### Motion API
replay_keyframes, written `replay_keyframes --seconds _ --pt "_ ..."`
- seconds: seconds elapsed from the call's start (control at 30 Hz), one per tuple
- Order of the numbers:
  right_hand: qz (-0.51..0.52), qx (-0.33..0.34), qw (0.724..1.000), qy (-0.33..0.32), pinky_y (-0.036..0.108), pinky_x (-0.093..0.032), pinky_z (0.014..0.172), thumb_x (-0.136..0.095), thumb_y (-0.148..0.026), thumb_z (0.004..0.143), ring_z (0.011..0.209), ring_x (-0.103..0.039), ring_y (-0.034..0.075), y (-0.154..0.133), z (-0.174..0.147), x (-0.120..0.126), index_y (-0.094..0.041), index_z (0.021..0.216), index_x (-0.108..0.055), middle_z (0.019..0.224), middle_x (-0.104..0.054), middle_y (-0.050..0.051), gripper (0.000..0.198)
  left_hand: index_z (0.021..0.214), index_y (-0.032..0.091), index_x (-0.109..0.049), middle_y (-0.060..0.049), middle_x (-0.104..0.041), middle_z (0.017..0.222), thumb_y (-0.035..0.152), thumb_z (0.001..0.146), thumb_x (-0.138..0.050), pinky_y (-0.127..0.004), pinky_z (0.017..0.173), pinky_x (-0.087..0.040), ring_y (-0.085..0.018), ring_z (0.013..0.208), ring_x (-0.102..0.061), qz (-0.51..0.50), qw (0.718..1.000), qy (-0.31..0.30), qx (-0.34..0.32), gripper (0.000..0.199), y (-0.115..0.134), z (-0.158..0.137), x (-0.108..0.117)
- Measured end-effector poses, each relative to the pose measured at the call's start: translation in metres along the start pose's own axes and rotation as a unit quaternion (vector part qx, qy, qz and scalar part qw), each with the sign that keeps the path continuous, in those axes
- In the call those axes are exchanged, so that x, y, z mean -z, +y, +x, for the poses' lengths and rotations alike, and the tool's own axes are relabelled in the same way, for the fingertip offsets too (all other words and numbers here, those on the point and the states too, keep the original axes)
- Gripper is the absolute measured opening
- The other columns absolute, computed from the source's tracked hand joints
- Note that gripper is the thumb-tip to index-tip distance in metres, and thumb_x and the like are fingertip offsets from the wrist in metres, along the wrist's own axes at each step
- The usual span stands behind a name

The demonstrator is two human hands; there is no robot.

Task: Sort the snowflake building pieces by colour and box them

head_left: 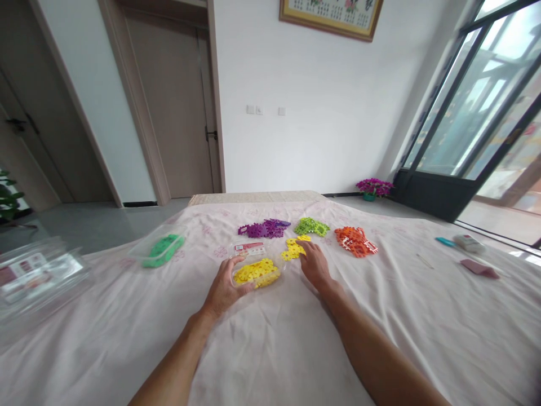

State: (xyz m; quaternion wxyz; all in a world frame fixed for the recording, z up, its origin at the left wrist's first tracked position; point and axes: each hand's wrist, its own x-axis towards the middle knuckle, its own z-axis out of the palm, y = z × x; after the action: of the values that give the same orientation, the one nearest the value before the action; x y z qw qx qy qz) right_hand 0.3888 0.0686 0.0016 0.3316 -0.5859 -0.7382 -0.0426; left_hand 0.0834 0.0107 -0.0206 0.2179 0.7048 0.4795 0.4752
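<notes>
My left hand (pixel 225 287) grips the left side of a clear plastic box (pixel 276 260), thumb along the near edge and fingers at the far side. Yellow flower-shaped plastic pieces (pixel 257 273) fill the box. To its right, more loose yellow pieces (pixel 292 248) lie on the cloth. My right hand (pixel 315 262) is at their right edge, fingers stretched forward and touching them, palm down. Behind are piles of purple pieces (pixel 264 229) and light green pieces (pixel 311 226). Orange-red pieces (pixel 355 241) lie to the right of my right hand.
A clear box with green pieces (pixel 164 250) stands at left on the pinkish cloth (pixel 270 349). Stacked clear boxes (pixel 38 276) sit at the far left. At right lie a thin stick (pixel 425 261), a pink item (pixel 479 268), a blue item (pixel 445 242) and a whitish pack (pixel 469 243).
</notes>
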Motion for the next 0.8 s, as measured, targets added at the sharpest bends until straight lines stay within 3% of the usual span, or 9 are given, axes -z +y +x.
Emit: replay_keyframes --seconds 0.17,0.27,0.47,0.63,0.8 --pt "-0.096 0.042 0.990 -0.096 0.043 -0.025 0.117 -0.049 -0.014 0.087 0.144 -0.028 0.026 0.005 -0.003 -0.001 -0.022 0.148 -0.043 0.154 -0.042 0.003 0.061 0.127 0.023 -0.054 -0.010 -0.056 0.128 0.044 0.070 -0.078 -0.045 0.108 -0.039 -0.028 0.125 -0.051 -0.011 1.000 0.003 -0.002 0.065 0.001 0.001 0.000" --pt "-0.117 0.046 0.981 -0.146 0.044 -0.016 0.119 -0.046 -0.022 0.093 0.148 -0.020 0.025 0.007 -0.001 -0.002 -0.022 0.150 -0.041 0.154 -0.042 0.004 0.057 0.127 0.023 -0.054 -0.010 -0.056 0.128 0.044 0.070 -0.079 -0.045 0.109 -0.039 -0.028 0.126 -0.051 -0.015 1.000 0.006 -0.003 0.065 0.001 0.001 0.000" --pt "-0.105 0.034 0.983 -0.150 0.041 -0.026 0.113 -0.049 -0.033 0.096 0.136 -0.037 0.027 0.006 0.004 0.004 -0.024 0.145 -0.049 0.139 -0.059 0.005 0.050 0.127 0.022 -0.053 -0.010 -0.055 0.128 0.044 0.071 -0.079 -0.045 0.109 -0.039 -0.027 0.126 -0.050 -0.016 1.000 0.003 0.000 0.065 0.001 0.000 0.000" --pt "-0.087 0.055 0.988 -0.116 0.034 -0.034 0.105 -0.050 -0.028 0.096 0.119 -0.051 0.024 0.004 0.008 0.001 -0.025 0.132 -0.062 0.123 -0.068 0.004 0.038 0.127 0.023 -0.053 -0.009 -0.055 0.129 0.044 0.070 -0.079 -0.045 0.110 -0.037 -0.028 0.127 -0.050 -0.020 1.000 0.005 0.003 0.065 -0.001 0.001 -0.002" --pt "-0.103 0.035 0.991 -0.072 0.032 -0.041 0.094 -0.045 -0.023 0.098 0.106 -0.058 0.023 0.011 0.010 -0.006 -0.022 0.124 -0.067 0.109 -0.072 0.009 0.034 0.126 0.023 -0.054 -0.010 -0.055 0.129 0.044 0.070 -0.079 -0.045 0.110 -0.038 -0.028 0.127 -0.050 -0.020 1.000 0.007 0.002 0.065 0.001 0.002 -0.002"
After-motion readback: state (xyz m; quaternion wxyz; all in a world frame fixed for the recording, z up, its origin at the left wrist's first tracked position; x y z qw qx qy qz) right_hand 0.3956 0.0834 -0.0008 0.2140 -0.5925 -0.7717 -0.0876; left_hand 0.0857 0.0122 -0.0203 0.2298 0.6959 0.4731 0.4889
